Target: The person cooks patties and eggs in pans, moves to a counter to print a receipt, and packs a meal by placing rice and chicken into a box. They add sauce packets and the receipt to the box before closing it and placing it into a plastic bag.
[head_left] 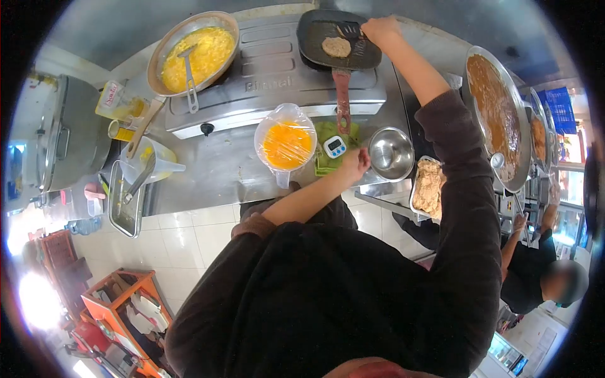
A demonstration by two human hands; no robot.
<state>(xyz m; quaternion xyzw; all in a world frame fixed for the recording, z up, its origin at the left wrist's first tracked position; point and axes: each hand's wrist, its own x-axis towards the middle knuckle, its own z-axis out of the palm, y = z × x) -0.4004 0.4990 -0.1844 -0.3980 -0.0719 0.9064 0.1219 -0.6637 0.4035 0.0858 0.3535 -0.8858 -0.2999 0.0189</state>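
Observation:
In my right hand [381, 31] is a black slotted spatula [348, 29], gripped from the far side of a square grill pan [312, 45]. The spatula's head lies over the pan, just behind a round patty [336, 46]. My left hand [357, 164] hovers low over the counter with its fingers curled in and nothing visible in them. It sits between a white-and-blue digital timer [334, 147], lying on a green cloth [326, 166], and a steel bowl [391, 154]. Left of these stands a plastic-covered measuring jug [285, 142] of orange-yellow liquid.
A round pan [157, 53] with yellow egg and a grey spatula [188, 79] occupies the left of the gas stove [271, 94]. A tray of pale brown food [428, 188] and a wide pan of brown sauce [495, 107] stand right. Another person [532, 271] works beyond.

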